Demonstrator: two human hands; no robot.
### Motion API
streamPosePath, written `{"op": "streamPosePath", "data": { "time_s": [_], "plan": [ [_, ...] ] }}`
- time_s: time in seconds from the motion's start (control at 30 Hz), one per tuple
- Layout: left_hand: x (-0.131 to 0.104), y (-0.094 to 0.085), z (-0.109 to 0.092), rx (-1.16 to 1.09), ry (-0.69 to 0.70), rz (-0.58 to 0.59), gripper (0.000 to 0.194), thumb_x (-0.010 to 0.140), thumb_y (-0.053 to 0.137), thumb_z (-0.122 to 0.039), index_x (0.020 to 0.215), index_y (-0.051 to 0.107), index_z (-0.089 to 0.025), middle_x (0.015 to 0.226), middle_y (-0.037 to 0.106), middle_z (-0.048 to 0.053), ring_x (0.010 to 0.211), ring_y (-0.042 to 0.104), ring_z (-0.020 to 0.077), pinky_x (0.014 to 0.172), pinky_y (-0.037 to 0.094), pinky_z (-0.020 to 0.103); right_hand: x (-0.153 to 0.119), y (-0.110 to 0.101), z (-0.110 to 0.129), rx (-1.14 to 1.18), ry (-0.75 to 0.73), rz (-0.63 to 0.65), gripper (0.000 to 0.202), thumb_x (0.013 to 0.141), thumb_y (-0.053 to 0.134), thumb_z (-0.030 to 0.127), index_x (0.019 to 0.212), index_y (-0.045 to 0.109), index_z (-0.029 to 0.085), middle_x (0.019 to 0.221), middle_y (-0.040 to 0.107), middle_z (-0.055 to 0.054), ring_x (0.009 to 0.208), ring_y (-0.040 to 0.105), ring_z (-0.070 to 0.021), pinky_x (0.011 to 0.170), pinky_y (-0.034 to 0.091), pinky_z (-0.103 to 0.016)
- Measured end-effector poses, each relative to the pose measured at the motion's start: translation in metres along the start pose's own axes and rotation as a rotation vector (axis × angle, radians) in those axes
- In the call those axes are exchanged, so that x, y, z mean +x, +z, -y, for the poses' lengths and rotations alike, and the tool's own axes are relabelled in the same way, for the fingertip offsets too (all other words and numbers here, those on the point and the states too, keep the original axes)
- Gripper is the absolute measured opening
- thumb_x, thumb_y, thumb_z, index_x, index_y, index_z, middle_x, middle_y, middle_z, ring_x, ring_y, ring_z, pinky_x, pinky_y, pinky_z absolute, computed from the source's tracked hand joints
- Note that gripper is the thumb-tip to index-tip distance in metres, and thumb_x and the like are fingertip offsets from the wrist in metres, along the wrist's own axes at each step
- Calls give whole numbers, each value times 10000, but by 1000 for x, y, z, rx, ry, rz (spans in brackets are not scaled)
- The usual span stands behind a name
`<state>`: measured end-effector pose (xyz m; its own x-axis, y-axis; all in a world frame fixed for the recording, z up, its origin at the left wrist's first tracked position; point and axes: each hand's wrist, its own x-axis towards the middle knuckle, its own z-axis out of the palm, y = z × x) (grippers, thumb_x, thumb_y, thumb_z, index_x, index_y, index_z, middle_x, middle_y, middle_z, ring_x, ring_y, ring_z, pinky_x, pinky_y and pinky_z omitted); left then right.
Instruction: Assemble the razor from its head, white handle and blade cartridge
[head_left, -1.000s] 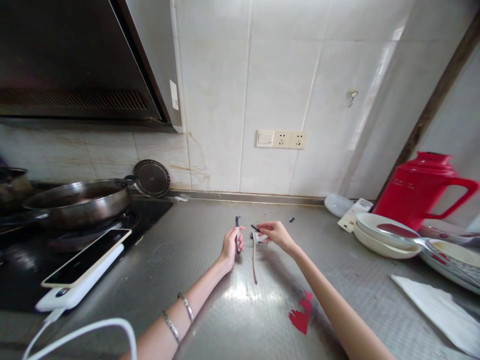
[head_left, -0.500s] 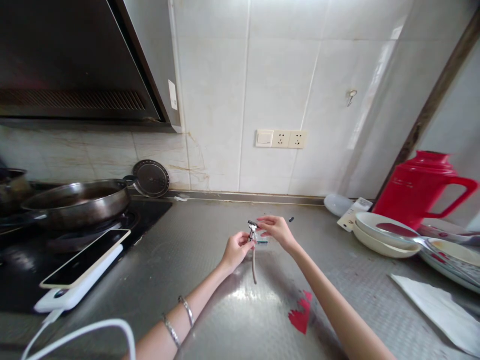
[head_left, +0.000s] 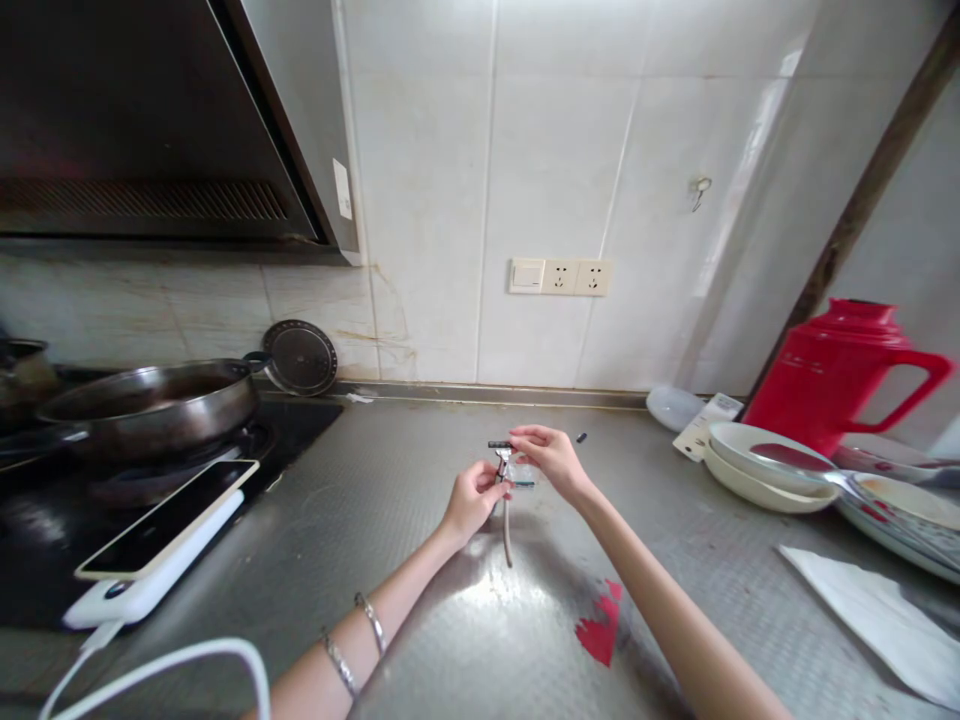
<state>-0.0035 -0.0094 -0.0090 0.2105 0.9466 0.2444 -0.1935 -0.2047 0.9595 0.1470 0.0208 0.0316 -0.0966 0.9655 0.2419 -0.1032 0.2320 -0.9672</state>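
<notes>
A razor (head_left: 502,462) with a black bar-shaped head and a silvery neck stands upright over the metal counter. My left hand (head_left: 474,500) is closed, pinching it just below the neck. A thin grey curved piece (head_left: 507,540), seemingly its handle, hangs below those fingers. My right hand (head_left: 551,462) has thumb and fingers closed at the right end of the razor head. Behind and between the hands shows a clear item with a teal strip (head_left: 523,485), partly hidden. On the counter past my right hand lies a small black piece (head_left: 582,437).
Left, a pan (head_left: 150,395) sits on the stove, with a phone (head_left: 169,518) and cabled white power bank nearer me. Right are stacked plates (head_left: 765,480), a red thermos (head_left: 832,380) and a white tissue (head_left: 862,610). A torn red scrap (head_left: 600,630) lies in front.
The razor head has turned from slanted to nearly level, its bar showing more fully. My right fingers stay at its right end; my left grip is much the same.
</notes>
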Motion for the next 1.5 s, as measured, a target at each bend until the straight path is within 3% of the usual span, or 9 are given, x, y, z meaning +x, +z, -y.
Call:
{"op": "streamPosePath", "data": {
  "time_s": [0.37, 1.5],
  "plan": [
    [1, -1, 1, -33, -3, -7, 224, 632, 698, -257, 737, 532, -148, 708, 674, 52, 600, 631, 162, 607, 479, 272, 1, -1, -3, -16, -34, 4, 367, 579, 732, 403, 818, 644, 139, 751, 700, -69, 725, 655, -182, 710, 522, -296],
    [-3, 4, -5, -67, -113, -9, 289, 637, 700, -320, 767, 512, -142, 768, 695, 95, 617, 659, 198, 552, 460, 259, -2, 7, 4, -89, -182, -21, 299, 604, 709, 394, 774, 638, 159, 755, 662, -34, 715, 612, -149, 704, 487, -275]
  ]
}}
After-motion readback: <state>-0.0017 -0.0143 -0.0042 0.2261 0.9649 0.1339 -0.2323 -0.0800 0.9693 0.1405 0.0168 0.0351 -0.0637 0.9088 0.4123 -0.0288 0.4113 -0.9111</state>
